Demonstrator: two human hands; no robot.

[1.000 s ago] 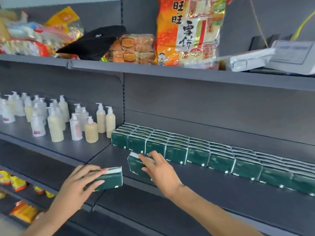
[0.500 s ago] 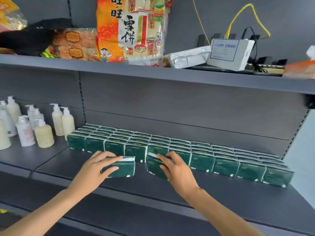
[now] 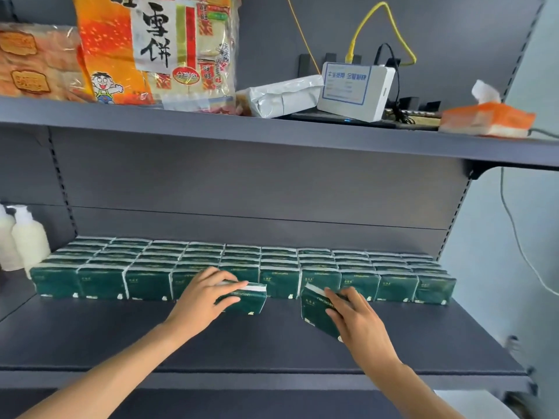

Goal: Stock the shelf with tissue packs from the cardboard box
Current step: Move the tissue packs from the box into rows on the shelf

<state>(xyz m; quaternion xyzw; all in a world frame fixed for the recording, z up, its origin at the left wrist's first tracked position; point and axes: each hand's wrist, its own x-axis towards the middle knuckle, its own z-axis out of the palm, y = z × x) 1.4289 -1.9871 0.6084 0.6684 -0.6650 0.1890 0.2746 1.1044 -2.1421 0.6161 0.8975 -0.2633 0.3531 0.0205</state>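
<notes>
hands (image 3: 201,297) shifted right, packs' (image 3: 248,300) print illegible

The front row of green tissue packs (image 3: 102,281) on the shelf (image 3: 242,337) shows ten across, with about five rows behind it. Two more packs sit in front, one gripped by each of the two hands. Two white pump bottles (image 3: 28,237) stand at left. The upper shelf carries one white box (image 3: 357,89), one orange tissue pack (image 3: 487,119), and two snack bags (image 3: 157,49).
</notes>
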